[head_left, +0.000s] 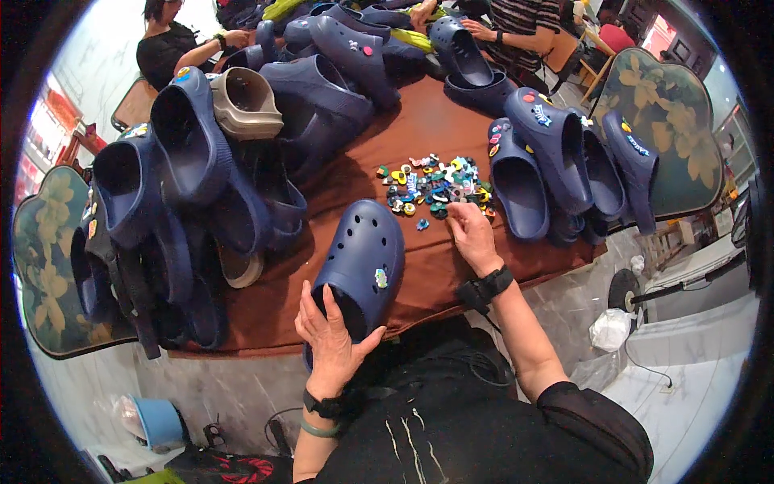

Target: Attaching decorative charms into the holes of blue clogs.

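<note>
A navy blue clog (367, 238) with round holes lies in front of me on the brown cloth, its toe pointing away. One small green and white charm (380, 277) sits on its upper. My left hand (326, 331) grips the heel end, fingers at the foot opening and thumb at the right side. At the near edge of a pile of small colourful shoe charms (435, 181), my right hand (474, 235) has its fingertips bent together. Whatever they pinch, if anything, is hidden. A loose blue charm (422, 225) lies just left of them.
Navy clogs (193, 153) are heaped on the left, with a beige one (246, 103) among them. Several charm-decorated clogs (548, 149) stand at the right table edge. Across the brown-covered table (419, 113), other people handle more clogs. Chairs with floral backs (665, 121) flank the table.
</note>
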`<state>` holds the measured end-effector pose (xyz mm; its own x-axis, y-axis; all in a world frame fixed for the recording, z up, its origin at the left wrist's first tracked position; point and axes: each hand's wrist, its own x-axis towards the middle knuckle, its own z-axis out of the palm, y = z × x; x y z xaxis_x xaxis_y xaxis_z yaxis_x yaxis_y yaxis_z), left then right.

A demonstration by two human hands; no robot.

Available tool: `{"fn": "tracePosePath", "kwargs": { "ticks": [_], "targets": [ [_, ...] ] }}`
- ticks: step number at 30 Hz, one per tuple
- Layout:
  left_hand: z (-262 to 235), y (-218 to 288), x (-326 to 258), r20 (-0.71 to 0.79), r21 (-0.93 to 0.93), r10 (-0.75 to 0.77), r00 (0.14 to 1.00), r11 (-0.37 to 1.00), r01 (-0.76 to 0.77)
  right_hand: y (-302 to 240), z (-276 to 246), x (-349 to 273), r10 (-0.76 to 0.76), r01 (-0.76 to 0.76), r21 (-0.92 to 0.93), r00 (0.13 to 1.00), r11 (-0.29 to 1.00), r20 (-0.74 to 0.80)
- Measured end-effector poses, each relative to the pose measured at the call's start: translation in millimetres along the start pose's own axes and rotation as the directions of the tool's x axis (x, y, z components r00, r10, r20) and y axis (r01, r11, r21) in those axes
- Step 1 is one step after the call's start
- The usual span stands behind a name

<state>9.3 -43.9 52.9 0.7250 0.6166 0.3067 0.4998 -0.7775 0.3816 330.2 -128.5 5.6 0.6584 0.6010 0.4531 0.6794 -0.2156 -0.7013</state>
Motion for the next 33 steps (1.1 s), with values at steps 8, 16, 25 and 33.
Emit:
{"fn": "tracePosePath", "kwargs": {
  "ticks": [8, 16, 25, 33],
  "targets": [
    [2.5, -3.7, -2.1, -0.002, -0.001, -0.010, 1.000, 1.000, 0.010, -21.3, 17.0, 9.1, -0.292, 0.352, -0.230, 0.921, 0.907, 0.258],
    [3.1, -1.4, -2.6, -0.025, 0.002, -0.007, 1.000, 1.000, 0.007, -35.3, 22.3, 10.2, -0.263, 0.344, -0.277, 0.920, 0.897, 0.292],
    [4.4, -2.0, -2.6, -0.024, -0.014, -0.018, 1.000, 1.000, 0.018, -97.6, 47.7, -11.6, -0.080, -0.003, 0.393, 0.978, 0.920, 0.195],
    [4.0, -2.2, -3.8, -0.002, -0.012, -0.016, 1.000, 1.000, 0.016, -84.1, 57.1, -16.9, 0.156, -0.237, 0.315, 0.952, 0.919, 0.262]
  ]
}}
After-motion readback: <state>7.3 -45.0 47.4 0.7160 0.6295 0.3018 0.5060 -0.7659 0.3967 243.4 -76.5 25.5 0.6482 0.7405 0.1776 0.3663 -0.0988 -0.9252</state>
